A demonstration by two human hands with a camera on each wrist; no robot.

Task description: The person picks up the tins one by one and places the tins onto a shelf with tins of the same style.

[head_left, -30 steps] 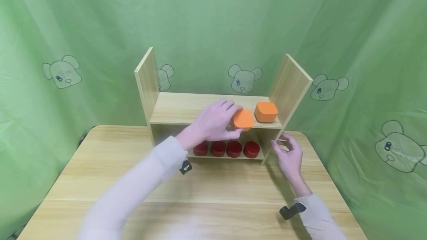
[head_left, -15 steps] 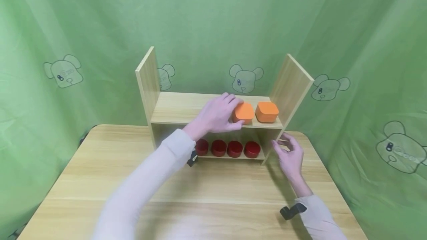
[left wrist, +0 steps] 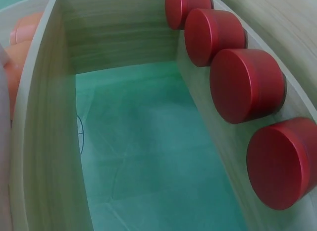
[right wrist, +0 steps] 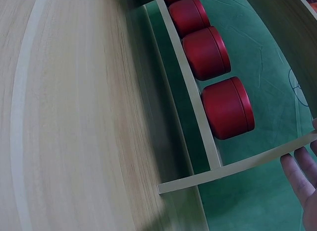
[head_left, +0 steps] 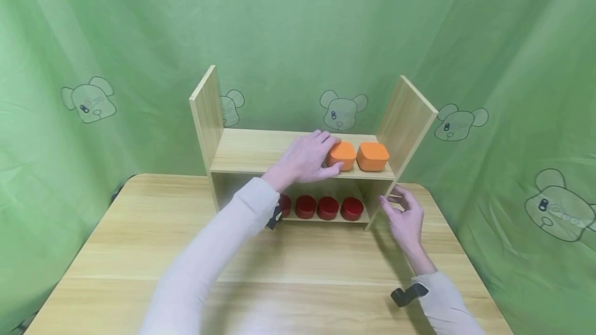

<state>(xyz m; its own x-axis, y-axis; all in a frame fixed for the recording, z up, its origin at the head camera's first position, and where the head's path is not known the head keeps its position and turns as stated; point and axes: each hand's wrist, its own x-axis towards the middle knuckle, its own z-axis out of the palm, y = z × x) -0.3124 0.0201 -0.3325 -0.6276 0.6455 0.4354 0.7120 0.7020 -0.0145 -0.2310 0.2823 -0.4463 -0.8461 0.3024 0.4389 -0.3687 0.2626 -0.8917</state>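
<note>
My left hand [head_left: 308, 160] grips an orange rounded-square box [head_left: 343, 154] that stands on the upper board of a wooden shelf [head_left: 247, 151]; thumb in front, fingers over its far left side. Close to its right is a second orange box [head_left: 373, 156], by the right side panel. On the lower board several round red tins [head_left: 327, 208] stand in a row, the leftmost partly behind the left wrist. My right hand [head_left: 404, 218] holds the front edge of the shelf's right side panel [right wrist: 247, 164] between thumb and fingers.
The shelf stands on a wooden table [head_left: 298, 273], near its back edge. A green curtain [head_left: 279, 40] with mouse-head drawings hangs behind and around it. A black wrist strap piece [head_left: 408, 294] sits at the right sleeve.
The left hand has lowered the orange box onto the upper board and slid it slightly right, towards the second box. The right hand has stayed at the panel.
</note>
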